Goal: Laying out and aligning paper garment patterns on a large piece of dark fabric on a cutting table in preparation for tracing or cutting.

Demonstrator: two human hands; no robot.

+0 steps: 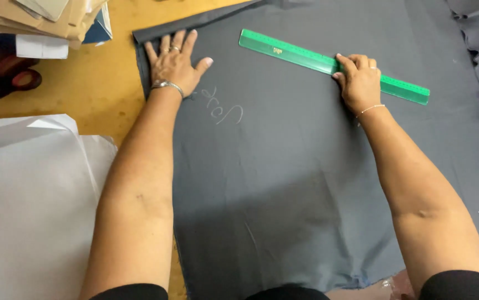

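So a big sheet of dark grey fabric is spread flat over a yellowish wooden table, and most of the tabletop is covered by it. The left hand is laid flat on the fabric near its far left corner, fingers spread apart, nothing gripped, palm pressed down just beside the folded edge. A ring and a metal bracelet are worn on that hand.

The right hand is set on a green plastic ruler, fingers together and pressed down on top of it rather than wrapped round it. The ruler is laid on the fabric at a slant, from the far middle down toward the right edge, and its middle part is hidden under the hand. A thin bracelet is seen on that wrist.

Some chalk scribbles are marked on the cloth between the two hands, closer to the left one.

Off the fabric, white paper sheets are spread along the near left edge of the table, a stack of brown card pieces is piled at the far left corner, and scissors with red handles are partly seen at the left edge.
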